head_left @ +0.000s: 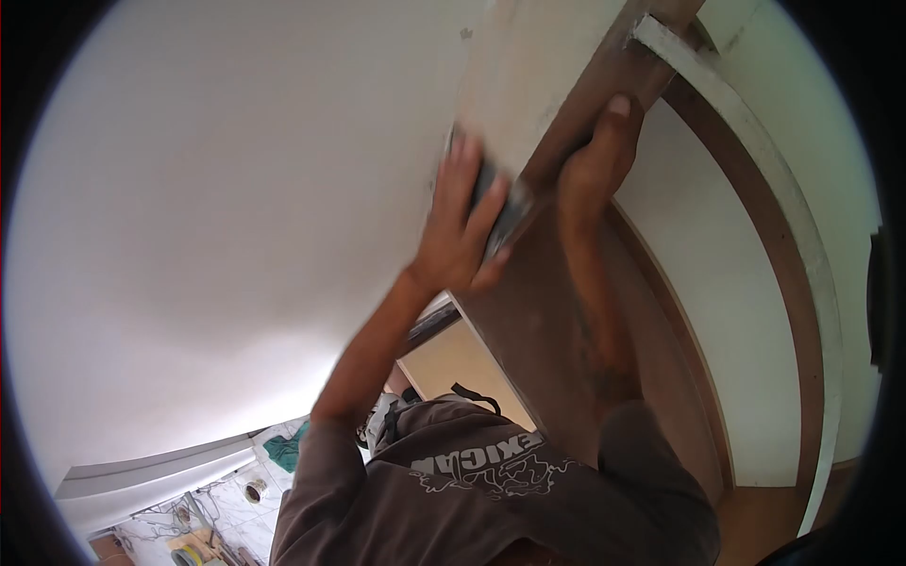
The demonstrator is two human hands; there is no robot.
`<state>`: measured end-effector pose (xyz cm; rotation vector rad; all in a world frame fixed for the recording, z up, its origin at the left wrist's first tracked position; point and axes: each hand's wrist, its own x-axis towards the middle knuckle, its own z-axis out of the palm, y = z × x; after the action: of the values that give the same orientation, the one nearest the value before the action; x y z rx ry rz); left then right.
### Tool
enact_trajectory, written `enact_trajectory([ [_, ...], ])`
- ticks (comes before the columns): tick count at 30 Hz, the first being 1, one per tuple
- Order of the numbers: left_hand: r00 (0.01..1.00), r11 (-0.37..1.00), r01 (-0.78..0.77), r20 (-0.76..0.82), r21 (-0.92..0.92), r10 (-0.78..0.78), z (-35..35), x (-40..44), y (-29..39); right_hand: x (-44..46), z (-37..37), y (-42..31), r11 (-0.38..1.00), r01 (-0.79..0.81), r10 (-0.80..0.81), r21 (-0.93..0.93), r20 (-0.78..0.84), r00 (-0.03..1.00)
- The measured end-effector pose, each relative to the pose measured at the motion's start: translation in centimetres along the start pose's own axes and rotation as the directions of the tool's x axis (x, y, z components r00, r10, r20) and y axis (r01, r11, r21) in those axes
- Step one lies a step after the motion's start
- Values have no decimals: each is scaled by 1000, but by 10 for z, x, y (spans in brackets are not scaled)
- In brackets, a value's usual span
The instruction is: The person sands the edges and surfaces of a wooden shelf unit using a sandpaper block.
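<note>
My left hand [458, 222] lies over a dark grey sanding block [510, 212], its fingers stretched along the top and the thumb at the lower side. The block rests on the white painted surface [283, 170], by a paler beige patch [514, 80]; hand and block are slightly blurred. To the right, my right hand [604, 156] grips the edge of a brown wooden panel [590, 99], thumb up on its face. Its other fingers are hidden behind the wood.
A curved white-edged strip [793, 179] arches over the right side, with brown trim beneath it. Down at the lower left, a green cloth [285, 447], a roll of tape [186, 556] and cables lie on the tiled floor [226, 505]. A doorway [462, 363] shows below my hands.
</note>
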<state>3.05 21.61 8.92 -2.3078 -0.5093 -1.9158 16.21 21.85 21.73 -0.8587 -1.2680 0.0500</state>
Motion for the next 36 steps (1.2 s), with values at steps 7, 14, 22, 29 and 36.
enact_trajectory([
  [7, 990, 990, -143, 22, 13, 143, -23, 97, 2, 3, 0, 4, 996, 67, -68, 58, 21, 997],
  [14, 984, 994, 113, 135, 9, -113, 14, -160, -10, 4, 2, 6, 998, 54, -54, 19, -37, 998],
  [22, 997, 996, -83, 0, -40, 83, -2, 41, 0, 6, 0, 10, 998, 12, -10, 60, -30, 1000],
  [29, 996, 997, -80, 43, -18, 81, -9, 25, -10, 14, 0, 15, 993, 49, -50, 107, -1, 999],
  [36, 974, 974, 203, 121, -103, -191, 19, -153, 6, 7, -4, 7, 996, -12, 15, 83, -37, 999],
])
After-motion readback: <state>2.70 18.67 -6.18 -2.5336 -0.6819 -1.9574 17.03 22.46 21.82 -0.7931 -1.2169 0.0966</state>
